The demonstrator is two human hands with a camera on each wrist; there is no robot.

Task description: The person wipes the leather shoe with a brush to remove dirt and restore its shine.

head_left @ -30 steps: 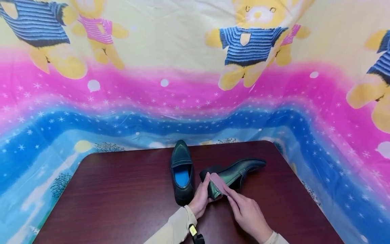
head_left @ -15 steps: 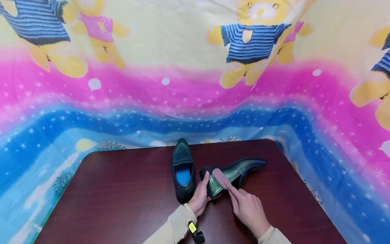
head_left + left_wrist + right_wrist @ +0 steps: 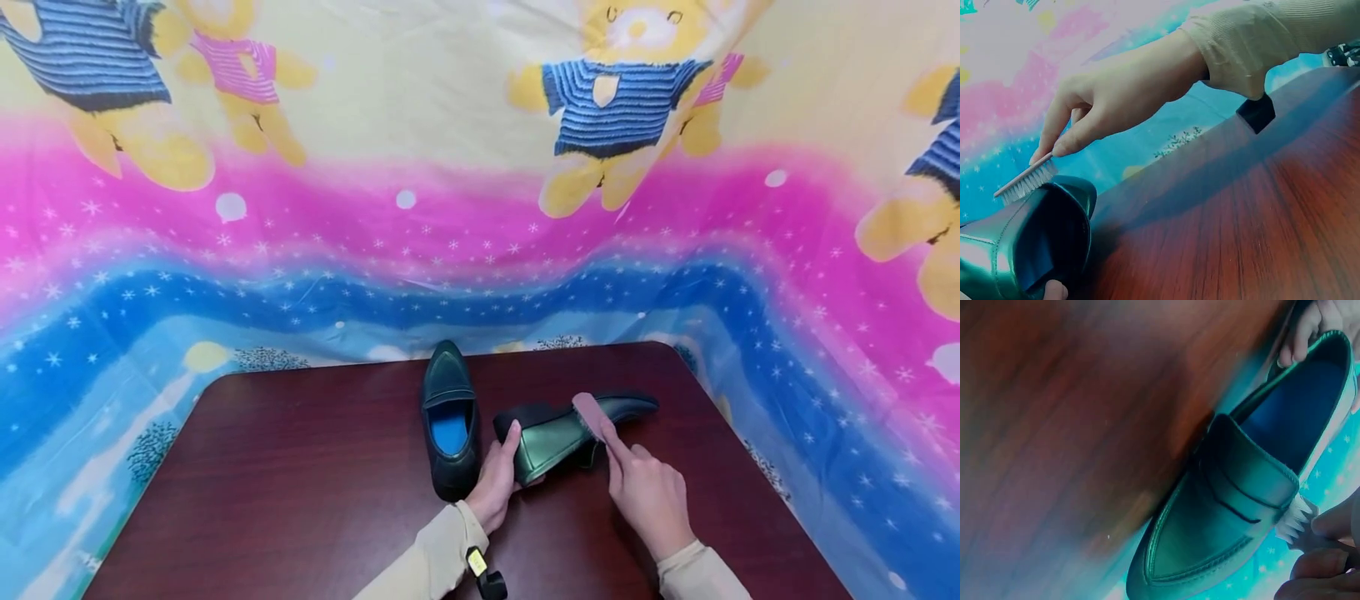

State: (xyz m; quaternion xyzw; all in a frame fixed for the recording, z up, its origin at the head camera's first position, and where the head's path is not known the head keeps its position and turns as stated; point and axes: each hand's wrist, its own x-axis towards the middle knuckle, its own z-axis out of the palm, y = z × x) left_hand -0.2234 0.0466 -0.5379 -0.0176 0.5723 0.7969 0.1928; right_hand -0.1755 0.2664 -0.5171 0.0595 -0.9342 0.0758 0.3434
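My left hand (image 3: pixel 495 483) grips a dark green loafer (image 3: pixel 555 442) by its heel end, the shoe tipped on its side with the toe pointing right. In the right wrist view the left fingers (image 3: pixel 1302 340) hook over the rim of its opening. My right hand (image 3: pixel 651 500) pinches a small pink-backed brush (image 3: pixel 591 414) with pale bristles. Its bristles (image 3: pixel 1027 182) lie against the shoe's upper side, around the middle of its length. A matching loafer (image 3: pixel 448 425) with a blue insole stands upright to the left, toe toward the back.
The dark red-brown wooden table (image 3: pixel 315 467) has rounded back corners. Behind it and along both sides hangs a cloth (image 3: pixel 450 233) printed with teddy bears and snowflakes. A black strap device with a yellow label (image 3: pixel 483 573) sits on the left wrist.
My right hand has moved the brush from the heel area along the loafer's side toward the toe, to the right and slightly back. The left hand keeps its grip on the heel.
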